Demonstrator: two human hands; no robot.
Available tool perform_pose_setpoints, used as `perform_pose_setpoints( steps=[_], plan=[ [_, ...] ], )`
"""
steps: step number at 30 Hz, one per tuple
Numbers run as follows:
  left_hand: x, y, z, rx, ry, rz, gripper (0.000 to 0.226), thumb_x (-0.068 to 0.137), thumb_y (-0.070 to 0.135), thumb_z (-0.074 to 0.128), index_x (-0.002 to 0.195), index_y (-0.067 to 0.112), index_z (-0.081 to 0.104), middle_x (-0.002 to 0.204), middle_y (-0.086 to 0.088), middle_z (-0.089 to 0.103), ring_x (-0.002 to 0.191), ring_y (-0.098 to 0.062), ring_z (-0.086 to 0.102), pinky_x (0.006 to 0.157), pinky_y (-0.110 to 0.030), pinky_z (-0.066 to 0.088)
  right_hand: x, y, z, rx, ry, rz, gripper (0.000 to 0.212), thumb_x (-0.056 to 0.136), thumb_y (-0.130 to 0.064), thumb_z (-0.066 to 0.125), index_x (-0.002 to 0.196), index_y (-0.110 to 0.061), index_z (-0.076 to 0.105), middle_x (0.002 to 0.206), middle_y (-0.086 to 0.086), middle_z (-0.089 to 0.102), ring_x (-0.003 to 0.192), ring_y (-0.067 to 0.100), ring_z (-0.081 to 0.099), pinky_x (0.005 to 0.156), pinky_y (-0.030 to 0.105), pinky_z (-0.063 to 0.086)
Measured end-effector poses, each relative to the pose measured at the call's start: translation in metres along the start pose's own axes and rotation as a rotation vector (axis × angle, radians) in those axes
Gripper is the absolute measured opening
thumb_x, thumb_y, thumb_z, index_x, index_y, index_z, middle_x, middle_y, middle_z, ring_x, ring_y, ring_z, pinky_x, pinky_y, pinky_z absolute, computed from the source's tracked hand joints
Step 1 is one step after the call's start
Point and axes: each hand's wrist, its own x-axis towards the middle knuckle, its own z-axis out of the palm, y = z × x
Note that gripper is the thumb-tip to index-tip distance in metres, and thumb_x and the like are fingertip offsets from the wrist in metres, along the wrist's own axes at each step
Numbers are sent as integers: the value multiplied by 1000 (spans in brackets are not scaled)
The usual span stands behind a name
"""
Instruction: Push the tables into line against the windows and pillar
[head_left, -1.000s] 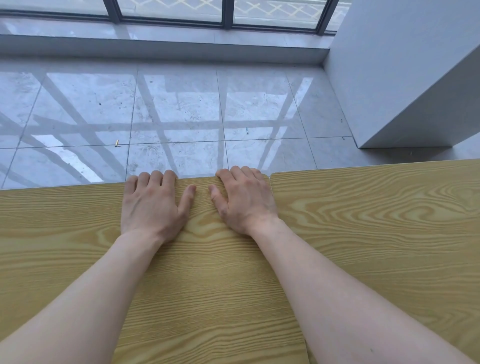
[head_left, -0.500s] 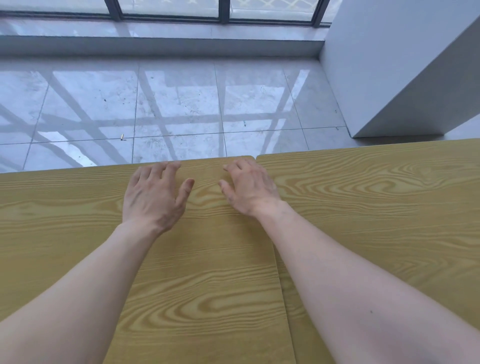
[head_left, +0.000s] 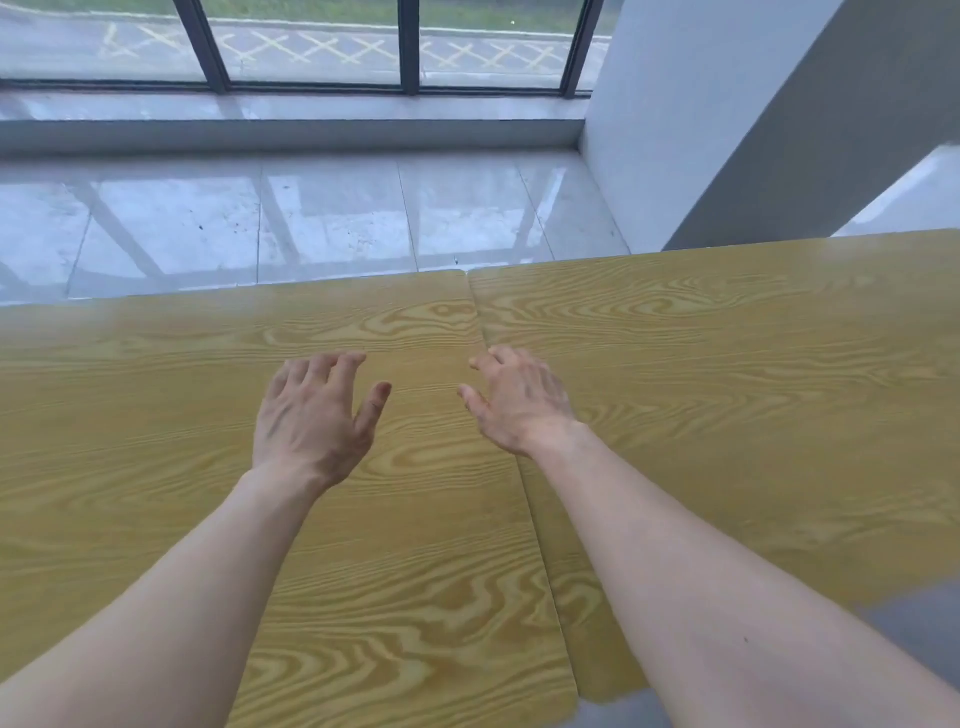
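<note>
Lifted off the tables (head_left: 701, 364) — yellow woodgrain, seemingly flush — both hands (head_left: 311, 415) spread open.

**Both hands spread, palms down**

Two bare forearms reaching forward from the lower corners, converging toward the middle. Left hand (head_left: 311, 415) palm down, fingers loosely splayed and slightly curled, thumb angled out to the right. Right hand (head_left: 522, 402) palm down too, tilted a little inward, fingers bent at the knuckles, thumb pointing left toward the other hand. Thumbs near each other but apart. Wrists roughly level, right one slightly farther forward. Nothing gripped in either hand. Contact with the surface below impossible to judge.
</note>
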Motion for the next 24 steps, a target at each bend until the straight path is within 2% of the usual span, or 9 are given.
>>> perform_pose_setpoints(
  steps=[6, 11, 19, 24],
  plan=[
    [-92, 12, -10, -19, -11, 30, 64, 101, 63, 26, 150, 25, 44, 150, -5, 51, 140, -29, 41, 120, -44, 26, -103, -6, -2, 9, 12, 46, 52, 102, -50, 44, 143, -19, 52, 146, 5, 52, 134, 28, 46, 112, 43, 38],
    [-146, 35, -12, -44, -37, 74, 63, 101, 62, 28, 150, 26, 45, 151, -3, 50, 142, -27, 40, 123, -43, 22, -169, 1, 6, -7, -38, 76, 53, 103, -50, 42, 145, -19, 49, 146, 5, 50, 134, 28, 44, 114, 44, 36],
    [-193, 66, -11, -10, -62, 101, 65, 100, 64, 25, 152, 28, 42, 153, 2, 48, 143, -21, 39, 125, -39, 19, -231, 27, 10, 15, -47, 107, 51, 102, -51, 43, 141, -19, 52, 141, 5, 52, 128, 27, 48, 110, 41, 39],
    [-208, 115, -10, 18, -60, 136, 69, 99, 67, 23, 152, 28, 41, 153, 3, 47, 143, -20, 39, 125, -39, 18, -262, 67, 4, 75, -33, 108, 52, 102, -51, 43, 144, -21, 49, 143, 3, 51, 132, 25, 46, 111, 41, 38]
  ],
)
